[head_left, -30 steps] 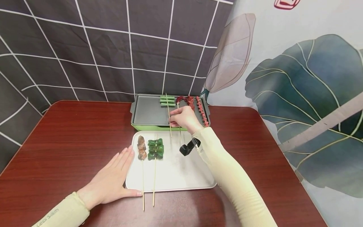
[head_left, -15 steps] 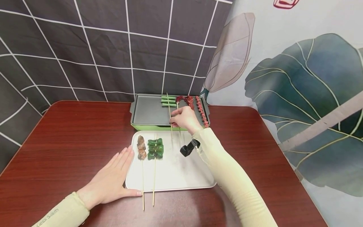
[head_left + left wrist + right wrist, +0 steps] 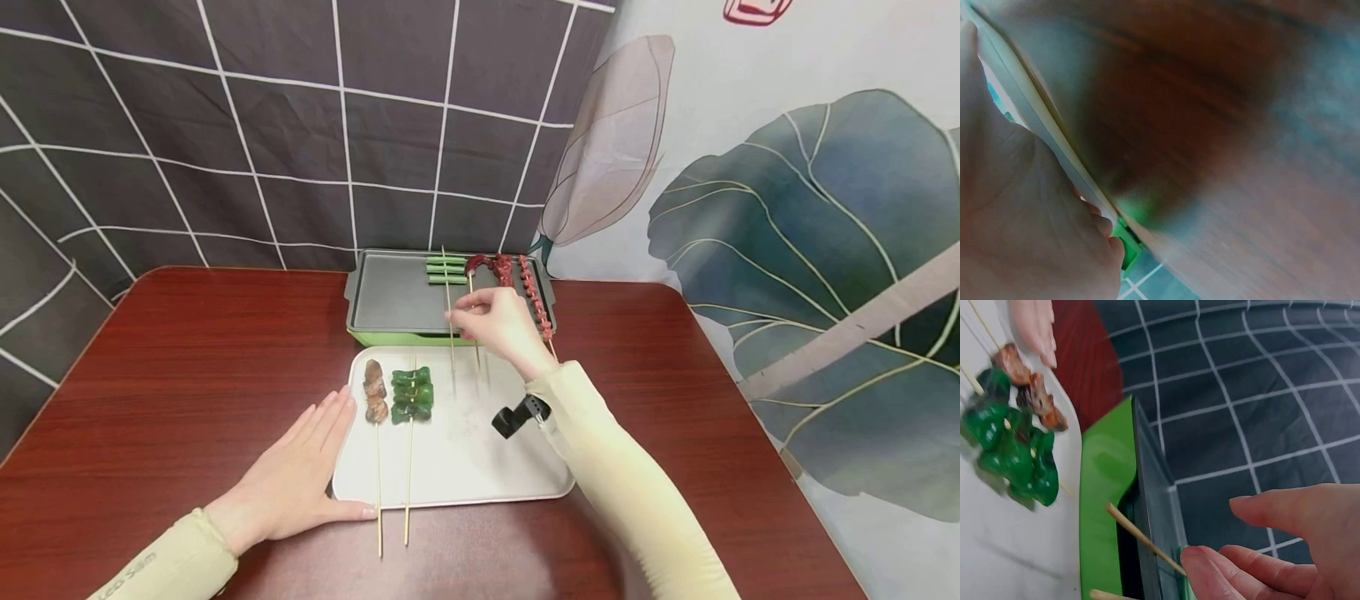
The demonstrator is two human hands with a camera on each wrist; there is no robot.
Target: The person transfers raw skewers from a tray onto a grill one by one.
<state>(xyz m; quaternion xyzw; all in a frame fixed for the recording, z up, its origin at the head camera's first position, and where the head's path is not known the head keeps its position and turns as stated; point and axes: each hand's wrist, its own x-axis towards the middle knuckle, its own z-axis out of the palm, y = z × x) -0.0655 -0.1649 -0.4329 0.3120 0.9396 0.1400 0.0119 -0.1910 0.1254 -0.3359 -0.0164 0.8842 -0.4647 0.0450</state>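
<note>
My right hand (image 3: pixel 506 325) is over the front edge of the grill (image 3: pixel 397 292), beside the stick of a skewer of green stalks (image 3: pixel 456 270). In the right wrist view its thumb and fingers stand apart, with the bare stick (image 3: pixel 1144 537) passing close to the fingertips. My left hand (image 3: pixel 292 479) lies flat along the left side of the white tray (image 3: pixel 487 467), fingertips at its rim, thumb at its front corner. On the tray lie a brown meat skewer (image 3: pixel 374 392) and a green pepper skewer (image 3: pixel 422 393), their sticks reaching past the front edge.
Right of the green stalks, the grill also holds a dark red curled skewer (image 3: pixel 476 263), a red meat skewer (image 3: pixel 504 270) and a skewer of small red pieces (image 3: pixel 533 292). Behind the brown wooden table (image 3: pixel 225 350) hangs a dark gridded cloth (image 3: pixel 285 125).
My right hand has let go of the green stalk skewer, its fingers spreading as the wrist shifts slightly right and nearer. That skewer now rests on the grill. My left hand stays put.
</note>
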